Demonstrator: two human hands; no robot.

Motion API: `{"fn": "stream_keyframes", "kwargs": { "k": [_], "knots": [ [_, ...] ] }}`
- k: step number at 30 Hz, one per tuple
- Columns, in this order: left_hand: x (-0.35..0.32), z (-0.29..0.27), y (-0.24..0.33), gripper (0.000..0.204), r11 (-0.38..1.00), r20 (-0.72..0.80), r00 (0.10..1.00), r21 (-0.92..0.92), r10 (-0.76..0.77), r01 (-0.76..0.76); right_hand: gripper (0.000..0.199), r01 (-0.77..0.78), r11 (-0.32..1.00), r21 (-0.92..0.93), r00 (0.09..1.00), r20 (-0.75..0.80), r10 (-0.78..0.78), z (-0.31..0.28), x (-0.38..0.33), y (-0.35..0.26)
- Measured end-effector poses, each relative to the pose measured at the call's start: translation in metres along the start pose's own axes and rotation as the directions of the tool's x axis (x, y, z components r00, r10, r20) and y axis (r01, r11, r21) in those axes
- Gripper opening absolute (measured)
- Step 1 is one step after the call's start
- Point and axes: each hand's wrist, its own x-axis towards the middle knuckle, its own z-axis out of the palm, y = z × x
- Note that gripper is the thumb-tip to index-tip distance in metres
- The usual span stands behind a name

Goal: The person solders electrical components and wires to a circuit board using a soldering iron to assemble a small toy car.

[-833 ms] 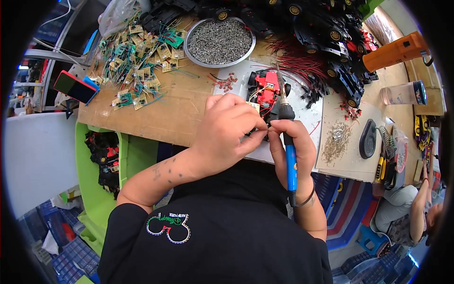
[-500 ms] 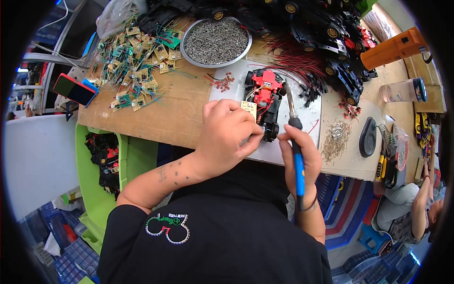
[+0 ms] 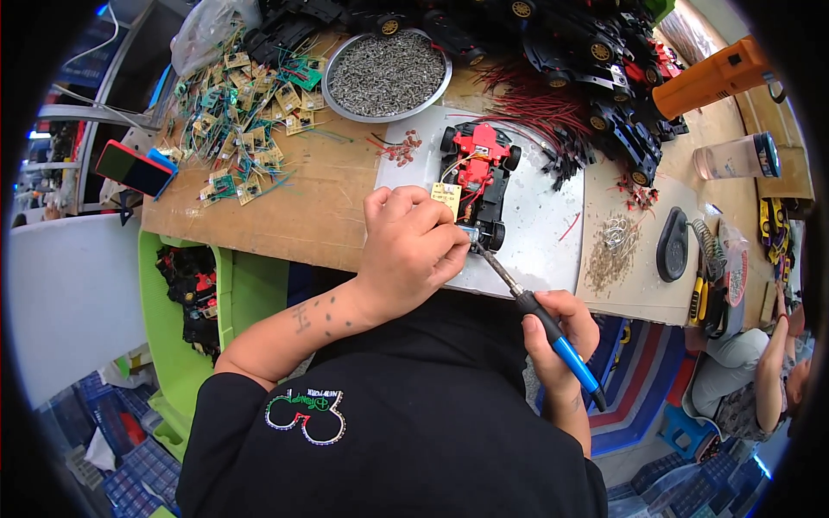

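A toy car chassis (image 3: 484, 177) in red and black, with black wheels, lies on a white sheet (image 3: 540, 259) in front of me. A small yellowish circuit board (image 3: 446, 197) with thin wires sits at its left side, beside my knuckles. My left hand (image 3: 410, 242) is closed in a pinch at the near end of the chassis; what lies between the fingertips is hidden. My right hand (image 3: 561, 332) grips a soldering iron (image 3: 566, 352) by its blue handle. The iron's tip reaches the near end of the chassis, close to my left fingertips.
Circuit boards (image 3: 250, 142) with wires are heaped at the left, beside a round metal dish (image 3: 326, 86) of small screws. Black car bodies (image 3: 596, 52) pile up at the back. Red wires (image 3: 540, 108), an orange tool (image 3: 712, 82) and a lidded cup (image 3: 734, 158) are to the right.
The soldering iron has swung from upright beside the chassis to a slant, its tip now down by my left fingertips. My right hand has moved lower. My left hand stays nearly in place.
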Motion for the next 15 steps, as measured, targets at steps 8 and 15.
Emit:
{"fn": "stream_keyframes", "kwargs": {
  "k": [8, 15],
  "knots": [
    [0.0001, -0.0018, 0.0005, 0.017, 0.999, 0.017, 0.999, 0.031, 0.034, -0.034, 0.025, 0.005, 1.000, 0.007, 1.000, -0.003, -0.005, 0.0016, -0.0020, 0.0051],
    [0.0016, -0.0021, 0.0025, 0.016, 0.997, 0.022, 0.999, 0.059, 0.038, -0.039, 0.025, 0.024, 1.000, -0.006, 1.000, 0.015, -0.024, 0.0013, 0.0003, 0.0056]
  ]
}}
